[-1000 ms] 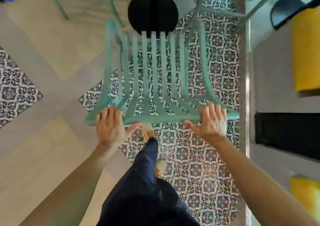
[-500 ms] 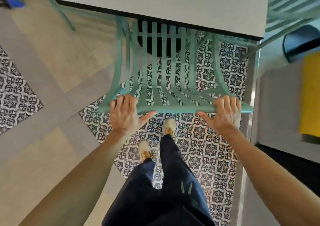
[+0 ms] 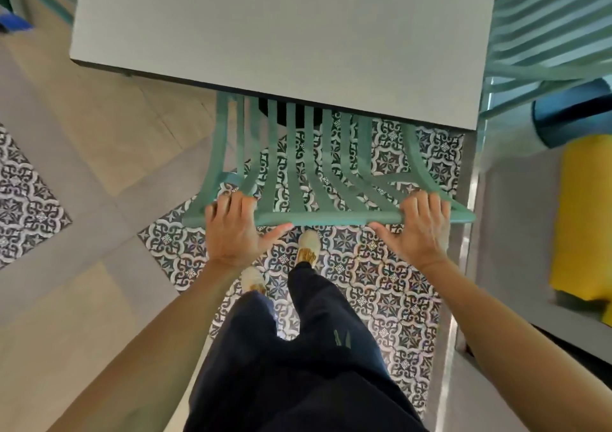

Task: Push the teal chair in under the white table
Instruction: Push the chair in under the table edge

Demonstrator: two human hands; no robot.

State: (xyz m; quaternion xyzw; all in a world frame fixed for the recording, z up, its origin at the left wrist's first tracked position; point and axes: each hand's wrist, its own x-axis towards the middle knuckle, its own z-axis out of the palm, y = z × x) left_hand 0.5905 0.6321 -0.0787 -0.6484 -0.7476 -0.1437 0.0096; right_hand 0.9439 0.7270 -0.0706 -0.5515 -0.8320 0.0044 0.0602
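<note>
Dark trousers (image 3: 298,365) and pale shoes (image 3: 309,243) on patterned floor tiles (image 3: 381,282), left hand (image 3: 233,231) and right hand (image 3: 419,229) with fingers (image 3: 228,205) clenched over the top rail of the teal chair (image 3: 314,166), its seat hidden beneath the white counter (image 3: 281,27)

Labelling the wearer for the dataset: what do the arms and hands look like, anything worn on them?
Both forearms are bare up to the frame edge, no sleeves in view. The left hand and right hand carry no gloves, and no rings, watch or wristband are visible. Lower down, the person wears dark navy trousers and light shoes with tan trim.
</note>
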